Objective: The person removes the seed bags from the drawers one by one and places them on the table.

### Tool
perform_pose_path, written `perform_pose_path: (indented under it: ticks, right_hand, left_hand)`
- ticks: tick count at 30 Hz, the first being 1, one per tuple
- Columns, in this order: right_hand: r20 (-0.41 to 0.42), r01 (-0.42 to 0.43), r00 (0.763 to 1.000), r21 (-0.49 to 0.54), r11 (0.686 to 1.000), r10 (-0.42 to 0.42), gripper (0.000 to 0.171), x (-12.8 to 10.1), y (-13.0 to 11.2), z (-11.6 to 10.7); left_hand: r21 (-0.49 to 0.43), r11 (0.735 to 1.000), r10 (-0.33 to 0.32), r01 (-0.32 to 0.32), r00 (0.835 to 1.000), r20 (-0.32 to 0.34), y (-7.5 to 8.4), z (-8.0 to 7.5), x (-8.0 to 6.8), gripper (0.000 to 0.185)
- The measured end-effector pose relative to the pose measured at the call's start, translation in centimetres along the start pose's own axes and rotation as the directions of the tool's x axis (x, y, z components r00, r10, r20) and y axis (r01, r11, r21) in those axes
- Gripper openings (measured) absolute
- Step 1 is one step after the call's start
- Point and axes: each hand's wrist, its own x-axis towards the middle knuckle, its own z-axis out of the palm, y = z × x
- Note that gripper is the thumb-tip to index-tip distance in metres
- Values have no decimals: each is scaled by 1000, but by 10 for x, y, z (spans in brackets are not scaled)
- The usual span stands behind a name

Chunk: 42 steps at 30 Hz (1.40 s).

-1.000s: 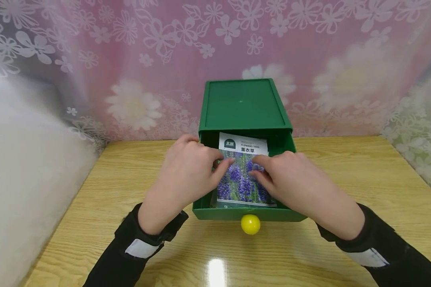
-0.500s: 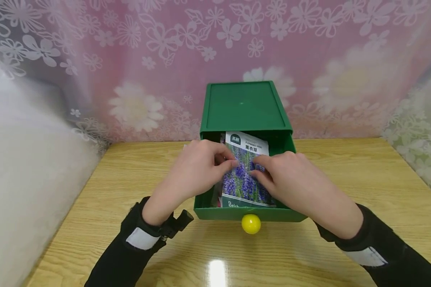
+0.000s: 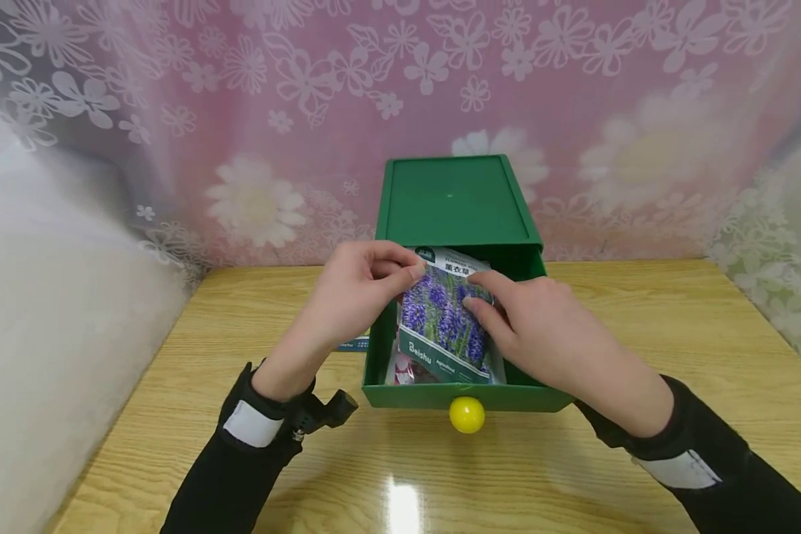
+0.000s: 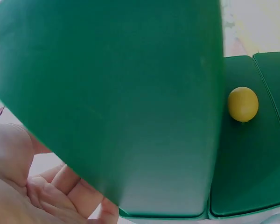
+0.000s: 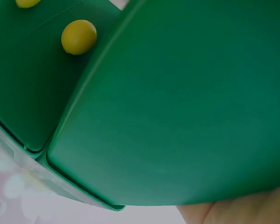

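Note:
A seed packet (image 3: 440, 319) printed with purple lavender lies tilted over the pulled-out green drawer (image 3: 414, 395) in the head view. My left hand (image 3: 357, 289) pinches its upper left edge between thumb and fingers. On the opposite side, the thumb and forefinger of my right hand (image 3: 541, 319) grip the packet near its upper right. Beneath it shows part of a packet with pink flowers (image 3: 406, 368). In the left wrist view the drawer's green panel (image 4: 130, 102) hides the packets, with my fingers at lower left; the right wrist view shows mostly green panel (image 5: 177, 107) too.
The green cabinet (image 3: 457, 196) stands at the back against a pink floral curtain (image 3: 347, 111). A yellow knob (image 3: 467, 415) sticks out of the drawer front. On the wooden table (image 3: 274, 297), part of a blue-edged packet (image 3: 355, 343) shows behind my left wrist.
The lavender packet has slid toward the drawer's front and left, uncovering the pink-flower packet below. My left hand has moved up its edge; the right hand has barely shifted. The blue-edged packet has come into view.

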Motion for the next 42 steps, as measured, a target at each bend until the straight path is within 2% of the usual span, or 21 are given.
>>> perform_pose_path:
  ticks: [6,9,15,22,27,31,37,42]
  right_hand:
    - [-110,-39,992,167,985,58,27,-3,5,-8]
    - [-132,-67,987,217,974,97,26,-5,7,-14]
    - [-155,-89,978,278,956,136,25,-12,7,-19]
    - [-227,-47,966,312,949,122,17,-23,3,-16]
    - [-301,3,947,364,931,115,9,-30,-1,-11]
    - [-327,56,941,398,915,85,13,-32,-4,-4]
    - [-350,151,936,483,863,32,21,-32,-6,4]
    - [-364,167,931,484,859,24,19,-33,-3,5]
  left_hand:
    - [-74,997,-36,37,999,17,-3,-5,-2,15]
    - [-79,996,-47,49,999,25,-2,-7,-5,15]
    - [-45,999,-8,10,999,54,-2,-7,-18,14]
    - [12,999,35,-36,998,57,1,-5,-37,9]
    - [-10,999,49,-49,998,39,0,-5,-46,9]
    - [-59,997,59,-59,998,1,-1,-7,-49,10]
    - [-102,993,54,-60,997,-57,-10,-17,-51,14]
    - [-88,992,71,-86,984,-163,-25,-32,-52,14]
